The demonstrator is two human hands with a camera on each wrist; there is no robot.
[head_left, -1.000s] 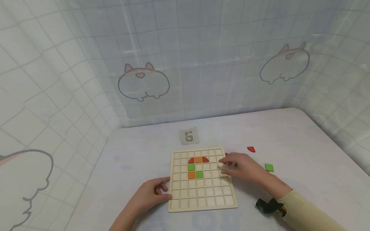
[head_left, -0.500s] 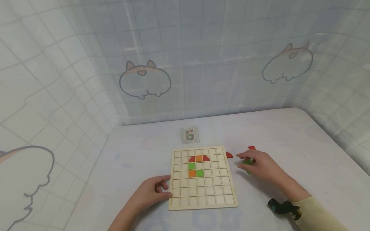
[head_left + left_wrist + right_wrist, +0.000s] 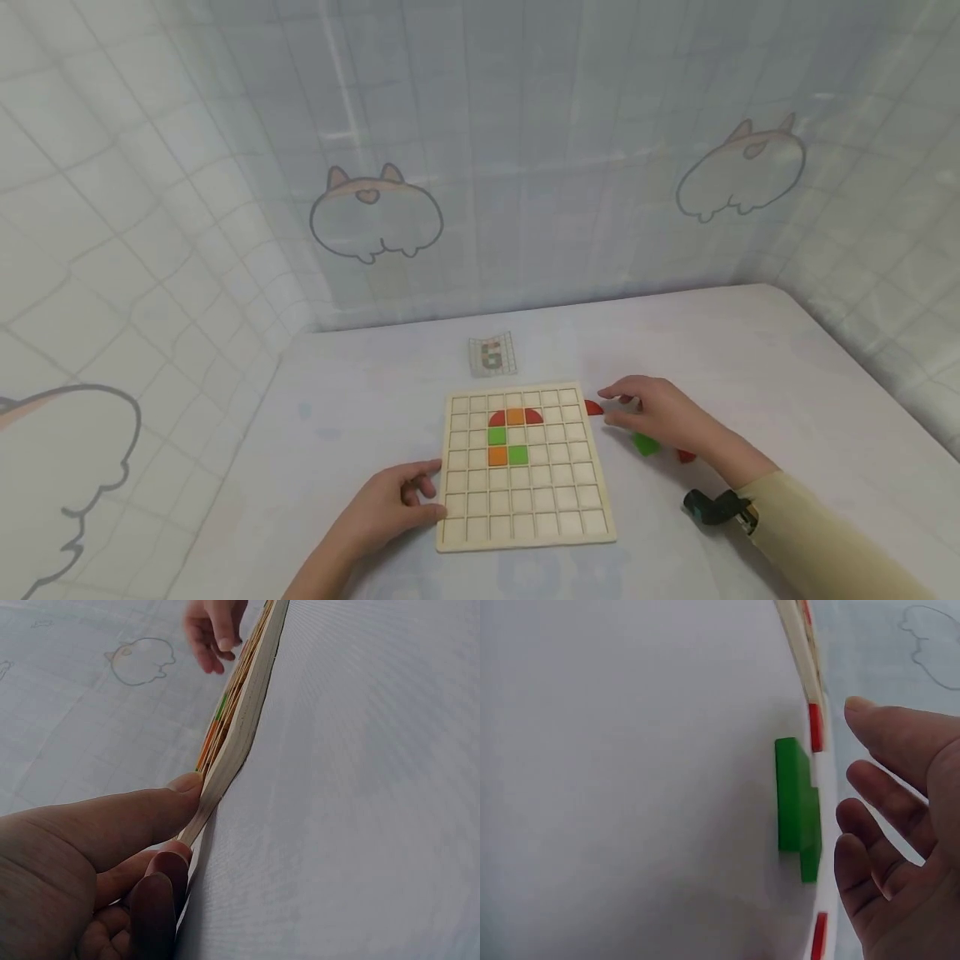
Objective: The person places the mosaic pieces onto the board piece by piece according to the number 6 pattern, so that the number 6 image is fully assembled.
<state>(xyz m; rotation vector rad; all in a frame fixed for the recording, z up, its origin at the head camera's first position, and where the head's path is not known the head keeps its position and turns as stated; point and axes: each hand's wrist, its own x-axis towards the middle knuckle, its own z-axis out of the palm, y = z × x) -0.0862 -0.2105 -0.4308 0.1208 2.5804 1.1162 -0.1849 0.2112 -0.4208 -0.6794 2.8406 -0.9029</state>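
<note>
A pale wooden grid board [image 3: 536, 500] lies on the table with red, orange and green tiles in several cells. My left hand [image 3: 390, 504] touches the board's left edge with thumb and forefinger; the left wrist view shows the thumb [image 3: 142, 814] at the edge. My right hand [image 3: 663, 412] hovers just right of the board, thumb and fingers apart, with nothing between them. Left of its fingertips lies a red rounded tile [image 3: 593, 407] against the board's right edge. A green tile [image 3: 647, 445] lies under this hand. Two green tiles [image 3: 789, 795] stand out in the right wrist view.
Behind the board lies a small gridded card [image 3: 492, 355] with a coloured pattern. A red tile [image 3: 686, 456] sits under the right wrist, where a black device [image 3: 708, 507] is worn. A grid-patterned curtain [image 3: 525, 167] rises behind the white tabletop [image 3: 360, 375].
My right hand has gone right from the board's edge to over the loose tiles, then slightly back left beside the red tile. The left hand keeps its place at the board.
</note>
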